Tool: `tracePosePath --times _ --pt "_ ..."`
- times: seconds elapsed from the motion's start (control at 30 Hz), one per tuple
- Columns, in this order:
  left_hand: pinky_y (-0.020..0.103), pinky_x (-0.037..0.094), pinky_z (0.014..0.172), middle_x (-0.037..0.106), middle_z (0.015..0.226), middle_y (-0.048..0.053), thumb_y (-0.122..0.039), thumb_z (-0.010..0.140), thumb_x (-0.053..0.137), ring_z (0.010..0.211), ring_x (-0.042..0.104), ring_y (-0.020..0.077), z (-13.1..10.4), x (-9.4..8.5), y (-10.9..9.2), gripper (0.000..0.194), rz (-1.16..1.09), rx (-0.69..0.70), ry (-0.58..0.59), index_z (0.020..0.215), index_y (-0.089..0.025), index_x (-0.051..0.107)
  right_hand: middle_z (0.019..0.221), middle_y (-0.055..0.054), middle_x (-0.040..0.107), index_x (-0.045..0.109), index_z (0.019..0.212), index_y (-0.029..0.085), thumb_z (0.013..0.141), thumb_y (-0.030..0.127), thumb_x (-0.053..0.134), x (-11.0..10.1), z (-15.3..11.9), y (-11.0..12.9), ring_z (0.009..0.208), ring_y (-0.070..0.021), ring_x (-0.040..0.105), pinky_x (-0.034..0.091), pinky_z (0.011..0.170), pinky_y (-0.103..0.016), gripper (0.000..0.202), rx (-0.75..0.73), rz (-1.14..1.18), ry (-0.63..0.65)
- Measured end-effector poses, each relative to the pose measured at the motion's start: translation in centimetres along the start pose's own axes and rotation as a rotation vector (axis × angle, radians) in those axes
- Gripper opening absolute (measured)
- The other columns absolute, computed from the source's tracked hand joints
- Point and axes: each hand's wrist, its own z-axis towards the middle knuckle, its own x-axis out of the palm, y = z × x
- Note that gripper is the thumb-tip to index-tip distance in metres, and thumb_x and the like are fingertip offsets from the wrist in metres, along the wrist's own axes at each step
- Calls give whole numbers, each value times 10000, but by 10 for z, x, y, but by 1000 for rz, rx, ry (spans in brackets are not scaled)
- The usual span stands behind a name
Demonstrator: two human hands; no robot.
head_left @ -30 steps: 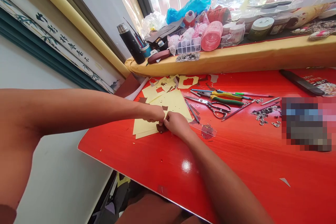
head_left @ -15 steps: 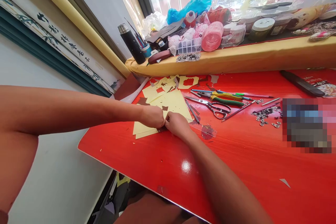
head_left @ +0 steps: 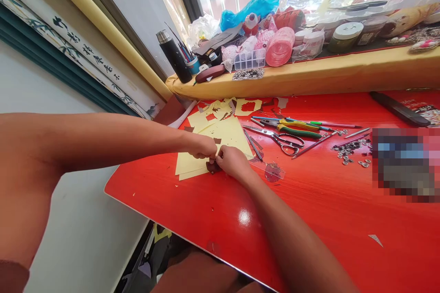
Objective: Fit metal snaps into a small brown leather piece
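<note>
Over the yellow paper sheets (head_left: pixel 227 130), my left hand (head_left: pixel 203 146) is closed, its fingertips meeting those of my right hand. My right hand (head_left: pixel 232 160) is pinched shut close beside it. A small dark brown piece (head_left: pixel 213 168) shows just under both hands, at the lower edge of the sheets, and the fingers grip it. Its exact shape is partly hidden by the fingers. Silver scissors (head_left: pixel 271 135) and a thin metal tool (head_left: pixel 253 144) lie to the right of the hands.
Pliers (head_left: pixel 292 129), pencils and small metal rings (head_left: pixel 349 149) lie on the red table (head_left: pixel 192 206). A clear strip with a dark round piece (head_left: pixel 272 172) is right of my hands. Behind, a ledge (head_left: pixel 309 68) holds a black flask (head_left: pixel 174 57), jars and bags.
My left hand has shifted and turned slightly, so more of its fingers and of the dark brown piece shows. My right hand has barely moved. The view has moved slightly.
</note>
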Motion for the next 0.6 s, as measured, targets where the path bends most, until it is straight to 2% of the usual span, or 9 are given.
tracePosePath --times 0.13,0.27,0.33,0.43,0.5,0.6 --pt "337 415 555 626 543 62 -238 755 679 510 554 208 -4 1 -1 168 9 43 -8 593 -197 688 826 -89 780 748 997 190 971 335 589 -1 -1 1 689 -208 683 343 586 -287 217 -3 13 12" --pt "335 446 643 725 674 67 -200 782 693 667 660 248 -18 6 -4 114 110 187 -53 716 -218 785 826 -92 783 754 991 188 954 283 578 -1 1 0 701 -216 688 342 582 -286 204 2 10 17" --pt "344 452 678 734 686 73 -180 779 723 715 680 265 -23 6 -3 106 176 261 -71 699 -224 776 856 -101 790 758 1013 188 954 287 580 0 1 0 731 -224 697 352 592 -284 211 5 3 16" --pt "352 466 729 746 701 81 -130 789 730 763 695 271 -27 4 0 190 237 346 -91 625 -225 724 942 -109 801 755 1031 203 946 291 600 -1 1 -1 814 -239 711 361 607 -277 197 3 -12 12" --pt "351 471 745 753 711 82 -103 792 724 775 700 268 -28 3 0 235 248 368 -102 590 -220 693 972 -107 804 751 1023 211 943 285 606 -1 1 -1 845 -241 713 360 610 -273 182 1 -20 9" --pt "336 467 717 739 680 67 -109 771 734 737 691 251 -27 5 -2 214 228 346 -107 594 -220 693 896 -95 796 745 1008 207 953 274 594 -2 0 0 779 -224 705 361 608 -271 174 3 -21 15"
